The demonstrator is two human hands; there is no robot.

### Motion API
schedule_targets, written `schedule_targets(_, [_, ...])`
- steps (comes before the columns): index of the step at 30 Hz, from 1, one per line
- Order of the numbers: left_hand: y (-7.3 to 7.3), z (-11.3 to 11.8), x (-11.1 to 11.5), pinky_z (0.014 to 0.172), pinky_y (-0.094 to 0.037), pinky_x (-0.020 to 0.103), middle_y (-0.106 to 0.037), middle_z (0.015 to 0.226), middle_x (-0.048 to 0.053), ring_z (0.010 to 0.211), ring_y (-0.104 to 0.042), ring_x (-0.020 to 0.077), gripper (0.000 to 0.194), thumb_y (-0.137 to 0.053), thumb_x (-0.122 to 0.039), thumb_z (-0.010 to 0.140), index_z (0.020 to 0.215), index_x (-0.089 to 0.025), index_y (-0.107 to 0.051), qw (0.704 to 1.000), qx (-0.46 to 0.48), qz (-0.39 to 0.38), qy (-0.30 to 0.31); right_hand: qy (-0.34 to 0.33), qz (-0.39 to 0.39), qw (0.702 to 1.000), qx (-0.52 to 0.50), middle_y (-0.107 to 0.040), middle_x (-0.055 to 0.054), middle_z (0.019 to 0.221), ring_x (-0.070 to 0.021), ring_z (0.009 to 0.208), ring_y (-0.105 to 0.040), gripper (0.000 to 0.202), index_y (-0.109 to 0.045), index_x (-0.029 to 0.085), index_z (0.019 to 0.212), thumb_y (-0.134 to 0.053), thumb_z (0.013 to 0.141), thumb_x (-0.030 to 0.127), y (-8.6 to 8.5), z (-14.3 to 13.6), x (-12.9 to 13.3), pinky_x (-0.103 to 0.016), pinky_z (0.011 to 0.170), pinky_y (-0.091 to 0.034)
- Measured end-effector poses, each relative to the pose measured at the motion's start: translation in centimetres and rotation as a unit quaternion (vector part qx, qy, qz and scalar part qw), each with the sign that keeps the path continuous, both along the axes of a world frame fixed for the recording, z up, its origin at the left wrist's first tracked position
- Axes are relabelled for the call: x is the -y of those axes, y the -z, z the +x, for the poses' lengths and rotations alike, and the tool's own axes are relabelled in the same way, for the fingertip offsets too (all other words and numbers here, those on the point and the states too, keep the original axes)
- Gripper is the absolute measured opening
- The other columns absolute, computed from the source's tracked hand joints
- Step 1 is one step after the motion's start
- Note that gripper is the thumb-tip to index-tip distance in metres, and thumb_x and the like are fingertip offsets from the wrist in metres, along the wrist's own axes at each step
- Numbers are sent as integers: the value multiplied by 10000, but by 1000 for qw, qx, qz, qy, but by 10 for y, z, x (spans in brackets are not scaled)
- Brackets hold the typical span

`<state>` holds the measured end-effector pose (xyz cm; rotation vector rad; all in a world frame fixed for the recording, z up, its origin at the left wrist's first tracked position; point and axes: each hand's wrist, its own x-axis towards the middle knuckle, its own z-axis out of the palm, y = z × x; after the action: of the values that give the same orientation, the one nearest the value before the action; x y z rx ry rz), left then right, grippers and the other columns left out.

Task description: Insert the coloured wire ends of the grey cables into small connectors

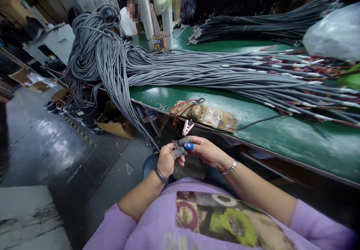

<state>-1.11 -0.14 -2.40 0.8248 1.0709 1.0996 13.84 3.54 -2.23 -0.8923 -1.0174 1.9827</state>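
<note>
Thin coloured wires [176, 143] fan out between my hands, just off the table's front edge. My left hand [168, 160] is closed in a pinch on them, its thumb wearing a grey finger cover. My right hand [204, 150] is also closed, fingertips at the same wires, with one grey and one blue finger cover [189, 146]. Most of what lies between the fingertips is hidden. Just beyond them a pink clothes peg [187, 127] sits at the edge of a worn, taped board [209, 118].
Grey cables [182, 68] with stripped ends run along the green table [281, 137], looping into a heap on the left. A black cable bundle [258, 26] and a plastic bag [334, 32] lie behind. A cardboard box [116, 124] stands below; a person [128, 21] sits farther back.
</note>
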Motion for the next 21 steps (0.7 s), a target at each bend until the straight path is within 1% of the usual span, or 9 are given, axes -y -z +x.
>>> schedule_targets(3, [1, -1, 0, 339, -363, 201, -565, 451, -5, 332, -471, 85, 290, -710, -385, 624, 649, -122, -591, 1000, -3, -15, 24, -5, 14, 1000, 11, -643, -10, 709, -117, 632, -539, 294, -673, 158, 769, -796, 598, 363, -2, 0, 0, -256, 622, -399])
schedule_targets(8, [4, 0, 2, 343, -364, 200, -577, 464, 0, 337, -483, 88, 304, -705, -406, 622, 658, -124, -598, 999, -13, -17, 48, 3, 71, 996, 51, -590, 16, 638, -101, 582, -481, 244, -634, 171, 701, -759, 642, 373, -8, -1, 2, -244, 586, -378])
schedule_targets(11, [5, 2, 2, 362, -385, 200, -582, 475, -6, 353, -498, 91, 316, -702, -424, 639, 688, -132, -592, 998, -29, -9, 46, 29, 91, 992, 78, -567, 24, 611, -102, 572, -460, 211, -605, 183, 664, -731, 653, 352, -8, -4, 4, -244, 572, -366])
schedule_targets(13, [5, 3, 3, 384, -404, 201, -584, 485, -12, 369, -509, 89, 334, -698, -449, 651, 697, -140, -581, 998, -51, 3, 30, 68, 89, 989, 99, -551, 30, 593, -101, 558, -440, 183, -589, 188, 638, -707, 647, 327, -6, -7, 5, -243, 553, -354])
schedule_targets(15, [5, 4, 4, 405, -417, 200, -587, 502, -14, 390, -522, 87, 339, -690, -463, 669, 683, -148, -564, 997, -78, 23, -2, 112, 66, 985, 116, -518, 37, 562, -94, 533, -407, 159, -563, 187, 599, -675, 638, 294, -3, -11, 7, -238, 526, -337])
schedule_targets(17, [6, 3, 4, 418, -422, 197, -593, 522, -13, 409, -532, 85, 330, -680, -459, 689, 685, -149, -566, 994, -94, 42, -38, 145, 16, 983, 108, -461, 50, 515, -86, 504, -372, 161, -525, 187, 562, -640, 636, 272, 0, -13, 7, -233, 506, -333])
schedule_targets(19, [6, 2, 4, 425, -423, 196, -600, 542, -10, 421, -536, 83, 309, -667, -443, 711, 716, -143, -591, 992, -91, 55, -63, 169, -39, 982, 72, -411, 62, 487, -78, 483, -348, 181, -489, 190, 546, -625, 638, 265, 1, -12, 6, -226, 496, -346])
schedule_targets(21, [7, 1, 3, 417, -413, 197, -600, 546, -8, 414, -526, 80, 293, -654, -426, 727, 737, -137, -610, 993, -71, 59, -76, 179, -80, 980, 20, -416, 65, 497, -73, 479, -360, 178, -503, 191, 572, -639, 646, 277, 1, -9, 5, -222, 504, -379])
